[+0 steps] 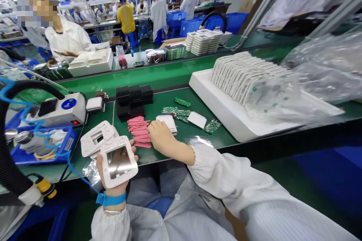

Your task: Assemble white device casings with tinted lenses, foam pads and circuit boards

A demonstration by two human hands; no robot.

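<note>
My left hand (113,184), wearing a blue wrist strap (113,199), is wrapped round a white plastic housing (117,143) with a shiny rectangular screen in it. Behind it, another white housing (93,135) lies on the green bench, partly covered. My right hand (160,135) is closed, its fingertips at the right end of a pile of pink strips (138,131). Whatever is between those fingers is hidden. Just beyond this hand sits a stack of white rectangular pieces (168,123). Black blocks (131,101) are stacked behind the strips.
Green circuit boards (177,112) and a white panel (197,119) lie farther right. A white foam tray (215,101) holds a row of white housings (240,75). On the left stand a grey-white device (65,111), a blue bin (42,158) and a black hose (8,150). Co-workers sit beyond.
</note>
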